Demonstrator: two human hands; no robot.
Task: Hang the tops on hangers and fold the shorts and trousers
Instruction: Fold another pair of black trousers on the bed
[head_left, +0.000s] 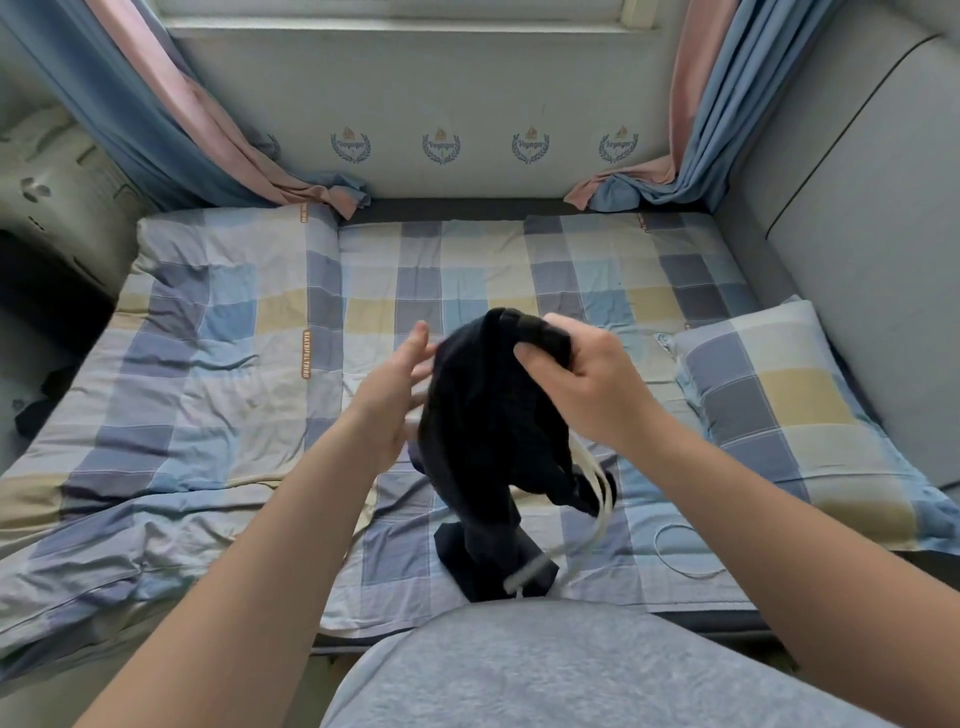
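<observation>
Our right hand (587, 374) grips black drawstring bottoms (483, 415) by bunched waistband, middle of frame. Fingers curl tight round cloth, so it hangs down and we can find its shape. Shorts or trousers, we cannot tell. Low end rests in heap on checked sheet (467, 270), bottom middle. White cords (592, 465) dangle below right wrist. Our left hand (400, 384) open, fingers straight, against left side of cloth, likely to steady and smooth it before folding. Pillow (769, 395) at right.

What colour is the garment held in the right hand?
Black; the garment shows best in the head view.
</observation>
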